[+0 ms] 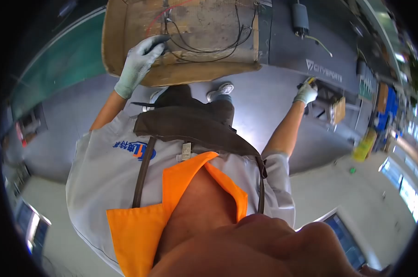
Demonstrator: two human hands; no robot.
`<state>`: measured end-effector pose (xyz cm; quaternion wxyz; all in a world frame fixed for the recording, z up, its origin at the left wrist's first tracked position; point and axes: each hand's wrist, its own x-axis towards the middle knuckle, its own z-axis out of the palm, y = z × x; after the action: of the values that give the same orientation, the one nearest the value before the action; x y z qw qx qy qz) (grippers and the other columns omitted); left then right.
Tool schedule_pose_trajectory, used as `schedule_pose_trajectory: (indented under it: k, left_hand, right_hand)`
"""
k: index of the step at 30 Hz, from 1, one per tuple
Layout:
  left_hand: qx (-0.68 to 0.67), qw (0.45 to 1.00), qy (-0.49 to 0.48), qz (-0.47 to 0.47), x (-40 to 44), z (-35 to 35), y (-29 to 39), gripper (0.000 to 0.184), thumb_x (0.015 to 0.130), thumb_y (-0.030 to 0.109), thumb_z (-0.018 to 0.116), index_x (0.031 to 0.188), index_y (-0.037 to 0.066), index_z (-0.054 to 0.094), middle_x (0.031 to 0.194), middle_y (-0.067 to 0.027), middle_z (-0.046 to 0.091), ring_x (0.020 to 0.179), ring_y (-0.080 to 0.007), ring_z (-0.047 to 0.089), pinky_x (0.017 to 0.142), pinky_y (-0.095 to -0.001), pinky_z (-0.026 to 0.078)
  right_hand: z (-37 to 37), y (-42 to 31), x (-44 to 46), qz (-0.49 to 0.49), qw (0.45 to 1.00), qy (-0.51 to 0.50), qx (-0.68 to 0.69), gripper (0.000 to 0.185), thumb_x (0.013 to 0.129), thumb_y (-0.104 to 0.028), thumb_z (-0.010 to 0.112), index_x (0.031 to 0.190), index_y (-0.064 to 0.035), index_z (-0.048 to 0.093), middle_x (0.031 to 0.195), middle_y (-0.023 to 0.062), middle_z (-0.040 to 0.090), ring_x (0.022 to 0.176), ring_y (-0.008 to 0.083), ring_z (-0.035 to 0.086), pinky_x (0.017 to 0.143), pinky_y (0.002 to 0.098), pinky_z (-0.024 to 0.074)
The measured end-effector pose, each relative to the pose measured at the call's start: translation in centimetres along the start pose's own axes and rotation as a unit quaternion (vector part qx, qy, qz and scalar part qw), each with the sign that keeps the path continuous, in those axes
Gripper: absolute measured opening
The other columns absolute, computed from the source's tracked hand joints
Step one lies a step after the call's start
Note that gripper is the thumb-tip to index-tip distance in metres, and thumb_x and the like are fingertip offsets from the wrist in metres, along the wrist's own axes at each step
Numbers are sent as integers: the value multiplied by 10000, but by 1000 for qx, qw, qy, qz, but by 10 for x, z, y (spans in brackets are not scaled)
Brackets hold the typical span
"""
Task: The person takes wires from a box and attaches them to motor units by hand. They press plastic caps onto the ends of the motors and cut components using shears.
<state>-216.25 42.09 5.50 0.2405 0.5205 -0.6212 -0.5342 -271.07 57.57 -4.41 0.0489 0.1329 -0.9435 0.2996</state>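
My left hand (141, 61), in a pale glove with dark fingertips, reaches over the near left part of an open cardboard box (181, 74). Its fingers are bent together beside thin black wires (213, 51) looped in the box; whether a wire is between them is hidden. A red wire (160, 19) lies farther back. To the right, at the edge of a dark surface lettered CITYSPORTS, my right hand (306, 93), gloved too, is closed around a small yellow-and-black object (312, 81) whose kind I cannot make out.
A grey cylindrical motor (300, 19) with a pale lead sits on the dark surface (282, 51) at the right. Below it is a metal frame with a cardboard piece (338, 111). A green surface (66, 55) lies left of the box. Blue bins (388, 108) stand far right.
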Motion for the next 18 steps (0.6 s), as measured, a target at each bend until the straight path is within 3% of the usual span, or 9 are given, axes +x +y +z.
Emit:
schedule_pose_trajectory:
  k: [1, 5, 8, 10, 11, 13, 14, 16, 18]
  left_hand:
    - [3, 1000, 23, -18, 1, 24, 4, 316, 1027, 171, 586, 1292, 6, 639, 1131, -71, 702, 1036, -128, 659, 938, -283, 517]
    - [-20, 997, 47, -55, 6, 103, 28, 312, 994, 194, 622, 1258, 31, 662, 1138, -80, 716, 1046, -139, 670, 944, -286, 513]
    - [80, 996, 36, -17, 34, 151, 41, 332, 973, 202, 636, 1255, 28, 655, 1167, -148, 692, 1083, -251, 670, 945, -335, 511]
    - [107, 994, 15, -30, 65, 174, 30, 330, 977, 181, 627, 1267, 23, 648, 1164, -140, 690, 1063, -224, 670, 933, -327, 514]
    - [137, 990, -2, -34, 81, 185, 29, 329, 981, 160, 619, 1278, 18, 641, 1162, -133, 688, 1043, -197, 671, 920, -319, 516]
    - [99, 995, 2, -18, 107, 197, 26, 343, 979, 186, 608, 1279, 21, 640, 1165, -136, 684, 1045, -232, 668, 928, -332, 513]
    - [146, 989, 0, -20, 118, 199, 20, 357, 981, 211, 602, 1280, 20, 639, 1177, -144, 681, 1062, -250, 665, 937, -338, 508]
    - [164, 986, 3, -32, 137, 206, 10, 393, 982, 285, 592, 1285, 41, 643, 1201, -150, 682, 1099, -271, 656, 952, -349, 497]
    - [189, 981, 18, -39, 163, 207, 2, 386, 981, 289, 595, 1283, 54, 647, 1199, -146, 686, 1101, -263, 657, 947, -347, 499]
  right_hand:
    - [40, 28, 69, -40, 988, 24, -145, 360, 884, -285, 689, 1080, 16, 706, 871, 212, 744, 774, 361, 732, 726, 441, 582]
    - [96, 21, 171, -37, 987, -109, -107, 362, 834, -121, 627, 1158, 28, 690, 1052, 224, 736, 918, 385, 727, 819, 450, 566]
    - [134, 19, 200, -72, 929, -253, -259, 407, 870, -247, 613, 1183, 1, 693, 1128, 226, 721, 1038, 379, 707, 902, 452, 551]
    - [148, 39, 221, -95, 883, -305, -343, 457, 895, -378, 588, 1168, -33, 710, 1161, 238, 708, 1094, 390, 688, 945, 462, 542]
    - [157, 58, 231, -54, 908, -270, -316, 433, 905, -354, 580, 1137, -15, 717, 1160, 247, 704, 1098, 413, 677, 947, 469, 538]
    - [80, -44, 189, -184, 898, -247, -314, 482, 906, -370, 603, 1175, 22, 680, 1132, 284, 694, 1079, 421, 677, 944, 471, 532]
    - [84, -61, 185, -191, 894, -253, -316, 482, 906, -370, 603, 1175, 22, 680, 1132, 284, 694, 1079, 421, 677, 944, 471, 532]
    - [103, -95, 187, -372, 893, -191, -166, 652, 873, -429, 667, 1287, 65, 569, 1104, 317, 679, 987, 432, 696, 895, 490, 543]
    - [153, -138, 190, -374, 889, -233, -123, 773, 816, -430, 738, 1340, 84, 496, 1095, 308, 679, 968, 414, 705, 865, 481, 553]
